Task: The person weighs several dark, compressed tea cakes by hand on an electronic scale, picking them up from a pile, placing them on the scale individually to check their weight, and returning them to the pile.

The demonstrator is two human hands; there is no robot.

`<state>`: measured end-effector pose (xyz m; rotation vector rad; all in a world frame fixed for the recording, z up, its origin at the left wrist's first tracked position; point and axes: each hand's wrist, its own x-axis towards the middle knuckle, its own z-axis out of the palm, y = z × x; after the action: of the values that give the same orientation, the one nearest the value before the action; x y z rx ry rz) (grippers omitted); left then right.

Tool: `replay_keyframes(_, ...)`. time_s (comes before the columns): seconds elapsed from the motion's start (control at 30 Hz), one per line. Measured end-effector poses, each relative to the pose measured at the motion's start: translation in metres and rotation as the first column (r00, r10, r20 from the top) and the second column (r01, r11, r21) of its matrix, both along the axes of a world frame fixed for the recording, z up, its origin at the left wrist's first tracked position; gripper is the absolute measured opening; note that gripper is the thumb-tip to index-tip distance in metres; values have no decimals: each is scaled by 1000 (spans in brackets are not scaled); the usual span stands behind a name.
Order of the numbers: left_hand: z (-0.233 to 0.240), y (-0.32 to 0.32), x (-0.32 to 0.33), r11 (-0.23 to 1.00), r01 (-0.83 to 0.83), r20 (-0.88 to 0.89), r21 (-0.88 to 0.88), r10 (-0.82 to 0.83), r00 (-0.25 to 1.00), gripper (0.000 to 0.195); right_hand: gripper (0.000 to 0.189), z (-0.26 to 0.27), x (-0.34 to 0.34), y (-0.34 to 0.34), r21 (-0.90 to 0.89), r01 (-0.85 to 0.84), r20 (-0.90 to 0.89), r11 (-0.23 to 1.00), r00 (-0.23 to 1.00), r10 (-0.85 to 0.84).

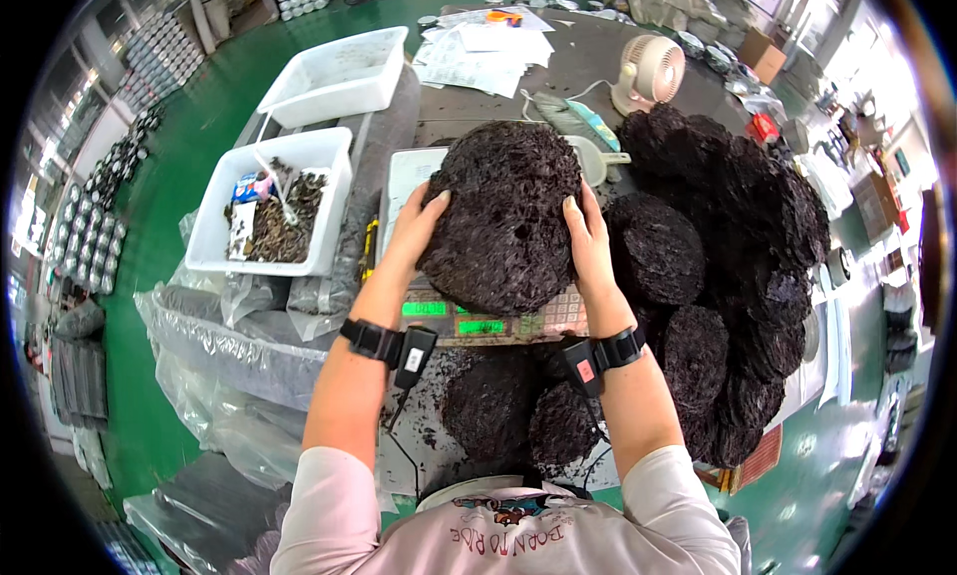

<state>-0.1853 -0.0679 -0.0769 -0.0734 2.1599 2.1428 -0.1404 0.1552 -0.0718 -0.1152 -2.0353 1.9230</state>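
Note:
A large round cake of dark, fibrous, compressed material (pixel 505 220) is held between my two hands above a digital scale (pixel 544 319) with green lit displays. My left hand (pixel 415 227) grips its left side, thumb on top. On its right side rests my right hand (pixel 589 235), the thumb again on the upper face. The scale's pale plate (pixel 410 179) shows left of the cake. Smaller dark round cakes (pixel 490 407) lie nearer my body, and another round cake (pixel 654 248) leans at the heap on the right. Most of the plate is hidden by the held cake.
A high heap of dark cakes (pixel 748 194) stands at right. On the left are a white bin (pixel 340 201) of dry scraps and another white bin (pixel 392 74). A scoop (pixel 594 162), a fan (pixel 649 70), papers (pixel 486 52) and a face mask (pixel 594 123) lie beyond the scale.

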Motion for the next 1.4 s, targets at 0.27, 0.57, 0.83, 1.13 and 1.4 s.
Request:
replay_keyframes(0.27,-4,54,28,985,135,-138,-106,-149,979,52,73,-26,72,43,-217,166,169,962,977,-131)
replay_keyframes(0.57,4,129,103,915,400,-306,52,-366,879,58,63,-26,169,183,-425,502,226,753,865,-448)
replay_keyframes(0.83,-135,19,248,176,598,152,-782,-877,456,71,66,-111,187,270,252,626,260,738,691,-675)
replay_keyframes(1.13,-162,-1,284,5,390,189,-921,-869,457,76,53,-76,259,103,584,-97,176,806,984,-9)
replay_keyframes(1.4,-161,-12,279,61,531,233,-845,-852,469,45,69,-195,317,52,746,-661,645,79,747,162)
